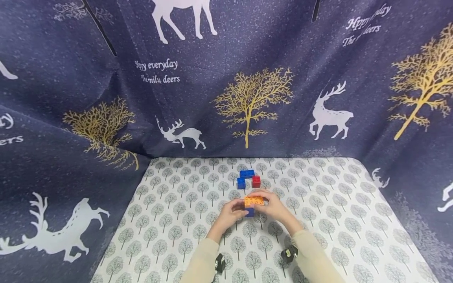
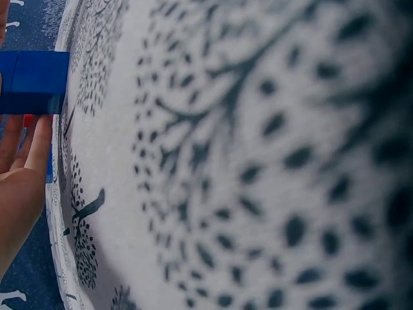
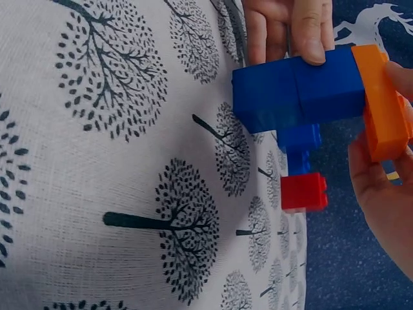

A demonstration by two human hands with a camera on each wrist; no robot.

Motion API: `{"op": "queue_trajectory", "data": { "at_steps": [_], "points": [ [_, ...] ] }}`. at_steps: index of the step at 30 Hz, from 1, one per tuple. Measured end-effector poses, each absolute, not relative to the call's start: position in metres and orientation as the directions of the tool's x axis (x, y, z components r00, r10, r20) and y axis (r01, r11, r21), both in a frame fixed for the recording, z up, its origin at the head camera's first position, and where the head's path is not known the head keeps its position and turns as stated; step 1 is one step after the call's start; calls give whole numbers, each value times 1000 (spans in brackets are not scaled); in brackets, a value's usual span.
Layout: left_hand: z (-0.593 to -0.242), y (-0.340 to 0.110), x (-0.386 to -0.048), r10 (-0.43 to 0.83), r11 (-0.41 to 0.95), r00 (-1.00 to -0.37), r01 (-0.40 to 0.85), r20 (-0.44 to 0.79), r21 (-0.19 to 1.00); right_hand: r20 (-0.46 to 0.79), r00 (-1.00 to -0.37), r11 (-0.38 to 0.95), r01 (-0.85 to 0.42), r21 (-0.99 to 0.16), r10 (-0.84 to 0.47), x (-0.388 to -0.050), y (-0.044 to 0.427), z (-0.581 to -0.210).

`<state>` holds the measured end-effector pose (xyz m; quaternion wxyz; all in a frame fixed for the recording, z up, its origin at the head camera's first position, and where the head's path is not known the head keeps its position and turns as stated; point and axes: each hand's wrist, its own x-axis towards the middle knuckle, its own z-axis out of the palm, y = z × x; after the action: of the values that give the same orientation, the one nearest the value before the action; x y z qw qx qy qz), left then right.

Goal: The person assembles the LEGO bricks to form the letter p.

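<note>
Two blue toy bricks [image 3: 297, 90] stand stacked one on the other, and my left hand [image 1: 229, 214] holds them, thumb on the near side in the right wrist view. An orange toy brick [image 1: 254, 201] with studs sits across the top of this stack, sticking out to the right. My right hand [image 1: 272, 206] pinches the orange brick between thumb and fingers. In the left wrist view the blue bricks [image 2: 35, 81] show at the left edge, with the fingers of the left hand [image 2: 26, 174] beside them; the orange brick is out of that view.
Beyond the hands lie a long blue brick [image 1: 247, 173], a small blue brick [image 1: 241, 183] and a red brick [image 1: 256, 181]. They rest on a tree-patterned cloth [image 1: 170, 220]. A dark curtain [image 1: 198, 90] with deer prints hangs behind the table.
</note>
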<state>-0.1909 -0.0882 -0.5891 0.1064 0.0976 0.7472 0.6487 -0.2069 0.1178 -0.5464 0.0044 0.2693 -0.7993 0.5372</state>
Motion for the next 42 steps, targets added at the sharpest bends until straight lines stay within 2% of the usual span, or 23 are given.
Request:
{"op": "queue_trajectory", "data": {
  "at_steps": [5, 12, 20, 29, 37, 42],
  "points": [
    [-588, -87, -190, 285, 137, -958, 26, -14, 990, 313, -853, 301, -454, -838, -417, -203, 116, -542],
    [-588, -86, -189, 280, 121, -960, 34, -1, 992, 345, -842, 292, -482, -826, -414, -191, 111, -517],
    [-586, -88, -187, 275, 130, -961, 24, -13, 991, 390, -824, 269, -519, -812, -412, -187, 109, -514],
    [-588, -88, -186, 301, 120, -954, 22, -16, 993, 215, -900, 301, -340, -891, -379, -186, 112, -517],
    [-585, -90, -183, 315, 105, -949, 52, 17, 993, 182, -904, 273, -301, -914, -387, -186, 113, -518],
    [-574, -90, -181, 319, 50, -947, 48, 29, 998, 195, -901, 272, -313, -910, -387, -185, 114, -517]
  ]
}}
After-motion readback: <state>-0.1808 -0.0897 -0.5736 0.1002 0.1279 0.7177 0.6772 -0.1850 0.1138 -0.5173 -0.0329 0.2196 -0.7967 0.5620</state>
